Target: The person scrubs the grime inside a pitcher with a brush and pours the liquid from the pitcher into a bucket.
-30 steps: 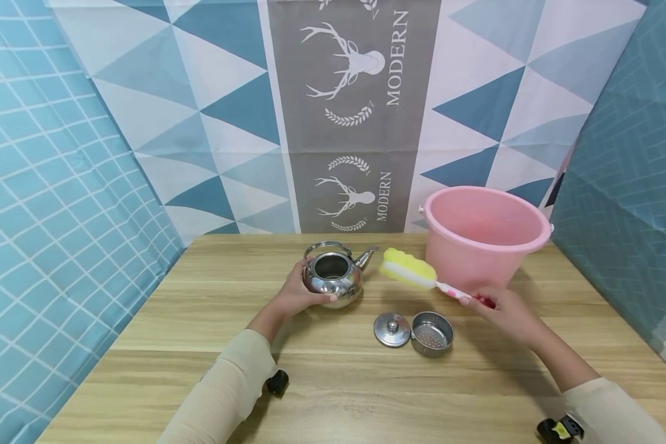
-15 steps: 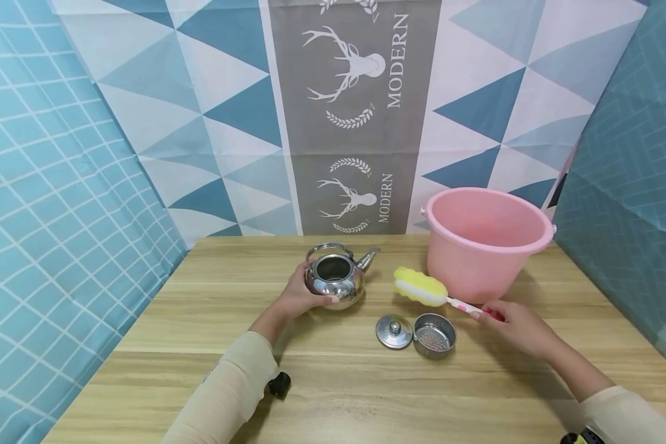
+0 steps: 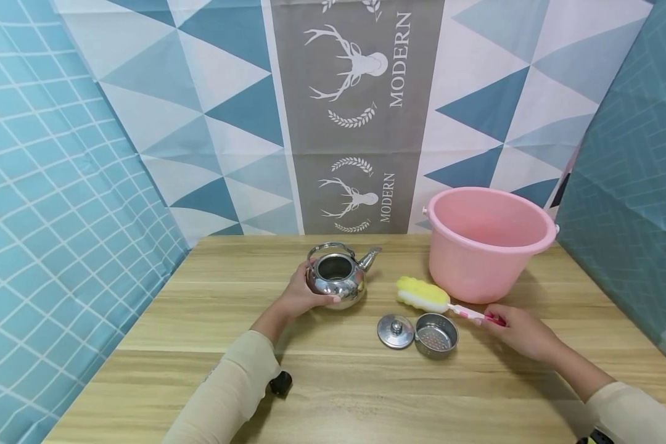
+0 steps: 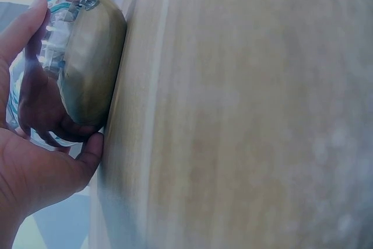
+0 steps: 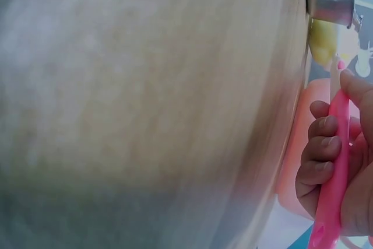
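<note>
I've got the steel kettle [image 3: 346, 291] by its side in my L hand [image 3: 302, 295]: shiny, round-bellied, upright on the table [image 3: 333, 394], top open, hoop handle up, spout pointing R & away from me. My R hand [image 3: 516, 330] grips the brush [image 3: 443, 302] by its pink/white hdl; scalloped sponge head yellow w/ white on 1 side. It's R of the kettle, apart from it, head aimed L; can't tell if head touches wood.
</note>
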Demonstrator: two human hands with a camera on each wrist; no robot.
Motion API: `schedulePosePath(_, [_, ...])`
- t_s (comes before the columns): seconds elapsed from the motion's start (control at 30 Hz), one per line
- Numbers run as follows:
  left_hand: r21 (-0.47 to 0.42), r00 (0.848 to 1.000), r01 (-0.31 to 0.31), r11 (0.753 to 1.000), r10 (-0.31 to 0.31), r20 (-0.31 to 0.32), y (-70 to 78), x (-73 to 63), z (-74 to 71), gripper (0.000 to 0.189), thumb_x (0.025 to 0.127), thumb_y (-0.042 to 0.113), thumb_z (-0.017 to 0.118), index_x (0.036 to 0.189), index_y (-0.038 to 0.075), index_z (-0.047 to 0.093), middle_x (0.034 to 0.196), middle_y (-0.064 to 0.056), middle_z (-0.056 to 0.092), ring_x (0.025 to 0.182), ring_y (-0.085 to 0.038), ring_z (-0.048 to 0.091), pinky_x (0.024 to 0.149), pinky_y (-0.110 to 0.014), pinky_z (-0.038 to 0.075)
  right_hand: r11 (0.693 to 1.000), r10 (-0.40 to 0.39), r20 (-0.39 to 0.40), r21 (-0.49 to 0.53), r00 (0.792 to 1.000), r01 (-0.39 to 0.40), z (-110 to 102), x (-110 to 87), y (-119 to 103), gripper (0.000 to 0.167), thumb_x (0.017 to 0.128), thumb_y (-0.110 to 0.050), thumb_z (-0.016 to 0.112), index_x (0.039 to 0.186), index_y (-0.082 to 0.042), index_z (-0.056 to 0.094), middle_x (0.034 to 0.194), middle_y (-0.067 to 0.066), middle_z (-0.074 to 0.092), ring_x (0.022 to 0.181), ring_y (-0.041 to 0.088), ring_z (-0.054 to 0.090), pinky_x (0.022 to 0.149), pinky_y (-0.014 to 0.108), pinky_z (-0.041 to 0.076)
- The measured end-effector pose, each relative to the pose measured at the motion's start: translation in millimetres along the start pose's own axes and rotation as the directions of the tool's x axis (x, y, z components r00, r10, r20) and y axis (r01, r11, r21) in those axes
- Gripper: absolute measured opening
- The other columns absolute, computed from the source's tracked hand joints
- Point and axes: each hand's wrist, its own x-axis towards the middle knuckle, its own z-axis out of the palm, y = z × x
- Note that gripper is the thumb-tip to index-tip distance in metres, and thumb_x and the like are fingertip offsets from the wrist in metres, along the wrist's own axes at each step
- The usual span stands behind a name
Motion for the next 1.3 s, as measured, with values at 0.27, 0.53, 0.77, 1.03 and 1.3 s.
schedulePosePath(0.27, [0.022, 0.999, 0.015, 1.000, -0.015, 0.029, 26.2, -14.1, -1.2, 0.109, 0.065, 0.007, 0.089, 0.151, -0.002, 0.021, 0.150, -0.026, 0.031, 0.137, -0.038, 0.031, 0.115, -0.049, 0.020, 0.999, -0.023, -0.008, -0.034, 1.000, 0.023, 1.2, 1.0, 3.1, 0.027, 0.095, -0.041, 0.061, 0.083, -0.017, 0.059, 0.062, -0.004, 0.044, 0.057, 0.012, 0.040, 0.049, 0.025, 0.033])
schedulePosePath(0.53, [0.021, 0.999, 0.003, 1.000, -0.004, 0.032, 37.9, -22.6, -0.6, 0.107, 0.067, 0.009, 0.088, 0.150, -0.003, 0.022, 0.149, -0.027, 0.032, 0.136, -0.039, 0.033, 0.115, -0.050, 0.022, 0.985, -0.072, -0.005, -0.158, 0.997, 0.071, 1.2, 4.3, 4.4, 0.021, 0.092, -0.035, 0.066, 0.078, -0.020, 0.061, 0.061, -0.008, 0.045, 0.057, 0.011, 0.041, 0.050, 0.026, 0.033])
schedulePosePath(0.77, [0.022, 0.999, 0.008, 1.000, -0.009, 0.040, 36.6, -21.0, -1.6, 0.107, 0.067, 0.010, 0.089, 0.150, -0.002, 0.022, 0.149, -0.026, 0.032, 0.137, -0.038, 0.032, 0.115, -0.049, 0.021, 0.884, -0.234, -0.075, -0.431, 0.969, 0.180, 3.9, 3.5, 0.6, 0.025, 0.081, -0.033, 0.078, 0.067, -0.021, 0.061, 0.067, -0.007, 0.051, 0.058, 0.014, 0.047, 0.050, 0.035, 0.041])
schedulePosePath(1.03, [0.017, 0.999, 0.007, 1.000, -0.008, 0.039, 36.6, -21.8, -2.1, 0.106, 0.068, 0.009, 0.088, 0.150, -0.002, 0.022, 0.149, -0.027, 0.032, 0.137, -0.038, 0.032, 0.115, -0.049, 0.021, 0.868, -0.202, -0.043, -0.471, 0.978, 0.159, 4.8, 3.6, -3.8, 0.031, 0.080, -0.035, 0.078, 0.064, -0.020, 0.057, 0.060, -0.007, 0.046, 0.054, 0.014, 0.042, 0.047, 0.033, 0.037])
schedulePosePath(1.3, [0.013, 0.999, 0.008, 1.000, -0.008, 0.037, 36.9, -23.1, -2.6, 0.108, 0.067, 0.008, 0.088, 0.151, -0.002, 0.021, 0.150, -0.026, 0.031, 0.138, -0.038, 0.031, 0.115, -0.048, 0.020, 0.877, -0.199, -0.053, -0.454, 0.978, 0.154, 2.0, 1.9, -8.1, 0.028, 0.082, -0.033, 0.078, 0.067, -0.021, 0.057, 0.059, -0.008, 0.041, 0.055, 0.013, 0.038, 0.047, 0.032, 0.033])
